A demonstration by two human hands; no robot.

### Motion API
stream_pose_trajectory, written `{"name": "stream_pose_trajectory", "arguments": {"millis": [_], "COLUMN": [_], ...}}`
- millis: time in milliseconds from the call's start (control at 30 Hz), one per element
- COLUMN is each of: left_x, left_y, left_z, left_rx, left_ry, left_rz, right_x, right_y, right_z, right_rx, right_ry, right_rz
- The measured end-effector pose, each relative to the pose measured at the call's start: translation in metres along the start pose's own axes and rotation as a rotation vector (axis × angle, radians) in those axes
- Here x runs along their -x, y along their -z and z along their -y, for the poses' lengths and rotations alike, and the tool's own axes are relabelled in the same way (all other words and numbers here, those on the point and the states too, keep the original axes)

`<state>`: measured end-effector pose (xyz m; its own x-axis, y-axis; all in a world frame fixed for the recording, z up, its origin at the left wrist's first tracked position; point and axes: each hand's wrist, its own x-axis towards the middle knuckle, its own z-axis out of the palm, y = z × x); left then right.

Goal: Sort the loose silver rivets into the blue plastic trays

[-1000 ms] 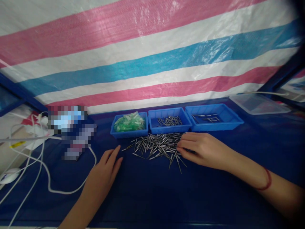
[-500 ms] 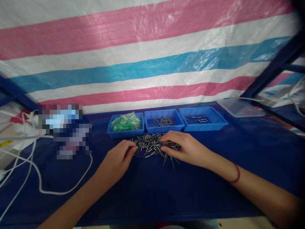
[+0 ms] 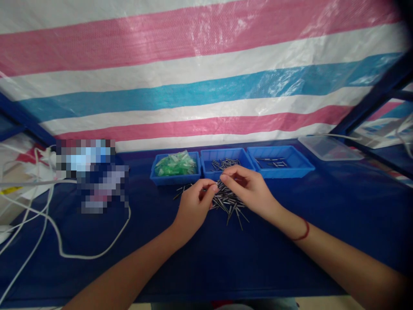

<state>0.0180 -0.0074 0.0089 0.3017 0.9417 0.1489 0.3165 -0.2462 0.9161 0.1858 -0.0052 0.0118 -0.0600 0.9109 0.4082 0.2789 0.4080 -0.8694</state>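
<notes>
A loose pile of small metal pins [image 3: 227,201] lies on the blue table, in front of a row of three blue trays. My left hand [image 3: 193,206] and my right hand [image 3: 250,189] hover over the pile with fingertips almost meeting. Both hands pinch something tiny between thumb and forefinger; it is too small to make out, most likely a pin. The left tray [image 3: 161,177] holds green plastic pieces, the middle tray [image 3: 206,172] holds metal pins, and the right tray [image 3: 290,170] holds a few longer pins.
A clear plastic lid [image 3: 329,148] lies at the back right. White cables [image 3: 64,245] loop across the left of the table near a blurred box [image 3: 93,176]. A striped tarp [image 3: 206,77] hangs behind the trays. A dark blue frame post [image 3: 371,101] stands at right.
My left hand moved right from the bare table to the pile and closed its fingers. My right hand lifted off the pile and shifted left, meeting the left hand above the pins.
</notes>
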Motion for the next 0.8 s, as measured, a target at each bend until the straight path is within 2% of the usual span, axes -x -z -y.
{"name": "stream_pose_trajectory", "arguments": {"millis": [267,400,500,600,700,800], "left_x": [0.002,0.002,0.002,0.001,-0.003,-0.007], "left_y": [0.000,0.001,0.002,0.007,0.020,0.041], "left_z": [0.001,0.002,0.002,-0.002,-0.010,-0.019], "left_rx": [-0.136,-0.129,-0.105,-0.144,-0.239,-0.447], "left_ry": [-0.085,-0.105,-0.115,-0.178,-0.252,-0.309], "left_rz": [-0.030,-0.056,-0.076,-0.034,0.037,0.147], "right_x": [0.008,0.011,0.013,0.012,0.005,-0.006], "right_y": [0.003,0.005,0.006,0.011,0.026,0.052], "right_z": [0.003,0.003,0.006,0.011,0.011,0.001], "right_rx": [0.007,0.038,0.179,0.315,0.415,0.603], "right_ry": [0.023,0.065,0.176,0.313,0.337,0.262], "right_rz": [0.016,0.014,0.040,0.045,-0.079,-0.325]}}
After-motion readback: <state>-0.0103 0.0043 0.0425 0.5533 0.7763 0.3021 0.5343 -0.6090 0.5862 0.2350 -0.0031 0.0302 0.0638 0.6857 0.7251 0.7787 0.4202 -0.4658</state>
